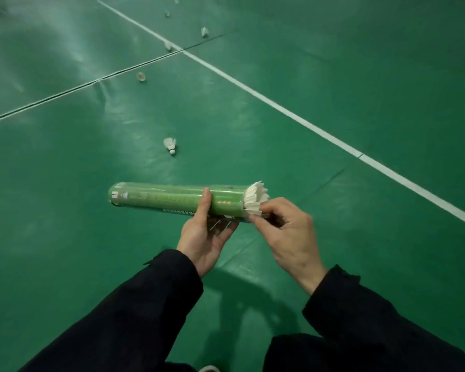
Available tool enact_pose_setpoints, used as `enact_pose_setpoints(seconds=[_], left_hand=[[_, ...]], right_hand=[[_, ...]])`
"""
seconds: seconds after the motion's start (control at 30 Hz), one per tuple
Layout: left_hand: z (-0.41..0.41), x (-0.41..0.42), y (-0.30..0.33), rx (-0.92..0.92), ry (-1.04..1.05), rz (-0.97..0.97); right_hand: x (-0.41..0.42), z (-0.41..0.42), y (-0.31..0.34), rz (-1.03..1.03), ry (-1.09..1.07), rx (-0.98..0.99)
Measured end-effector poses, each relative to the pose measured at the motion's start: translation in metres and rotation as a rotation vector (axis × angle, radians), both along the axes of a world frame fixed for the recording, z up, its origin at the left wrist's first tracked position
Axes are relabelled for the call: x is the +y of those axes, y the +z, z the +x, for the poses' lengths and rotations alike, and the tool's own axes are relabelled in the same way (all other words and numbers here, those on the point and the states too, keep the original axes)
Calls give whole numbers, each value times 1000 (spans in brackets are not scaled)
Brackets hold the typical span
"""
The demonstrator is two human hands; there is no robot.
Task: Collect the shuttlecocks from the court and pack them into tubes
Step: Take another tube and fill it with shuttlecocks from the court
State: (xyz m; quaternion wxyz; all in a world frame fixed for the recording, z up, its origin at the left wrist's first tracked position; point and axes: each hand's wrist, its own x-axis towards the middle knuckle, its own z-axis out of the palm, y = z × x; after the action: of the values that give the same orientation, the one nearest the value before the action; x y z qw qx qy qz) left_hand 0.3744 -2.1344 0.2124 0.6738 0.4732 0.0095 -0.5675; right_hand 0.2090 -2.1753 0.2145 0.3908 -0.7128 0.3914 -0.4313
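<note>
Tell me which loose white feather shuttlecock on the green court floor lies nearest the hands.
The white feather shuttlecock just beyond the green tube, cork toward the camera. The others lie farther off, near the white line.

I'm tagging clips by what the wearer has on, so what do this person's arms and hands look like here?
Both arms are covered by long black sleeves of plain, matte fabric that end at the wrists, the cuffs slightly loose. The left hand and right hand are bare: no gloves, and no rings, watch or wristband visible. No logos or markings show on the sleeves.
</note>
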Motion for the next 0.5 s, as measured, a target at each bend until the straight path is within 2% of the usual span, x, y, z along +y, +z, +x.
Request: enact_pose_setpoints(seconds=[0.07, 0.17, 0.23, 0.37, 0.5], left_hand=[[-5, -18, 2, 5, -107, -34], [-9, -40, 9, -42, -181, -57], [-14, -52, 11, -87, -225, -81], [-31, -75, 6, -80, -379, -143], [-38, -99, -3, -22, -483, -159]], right_hand=[[-12, 0, 14, 80, 43, 85], [-31, -3, 39, 416, 314, 193], [-40, -8, 48, 631, 428, 195], [-62, -23, 45, 862, 492, 18], [-72, -35, 40, 952, 368, -192]])
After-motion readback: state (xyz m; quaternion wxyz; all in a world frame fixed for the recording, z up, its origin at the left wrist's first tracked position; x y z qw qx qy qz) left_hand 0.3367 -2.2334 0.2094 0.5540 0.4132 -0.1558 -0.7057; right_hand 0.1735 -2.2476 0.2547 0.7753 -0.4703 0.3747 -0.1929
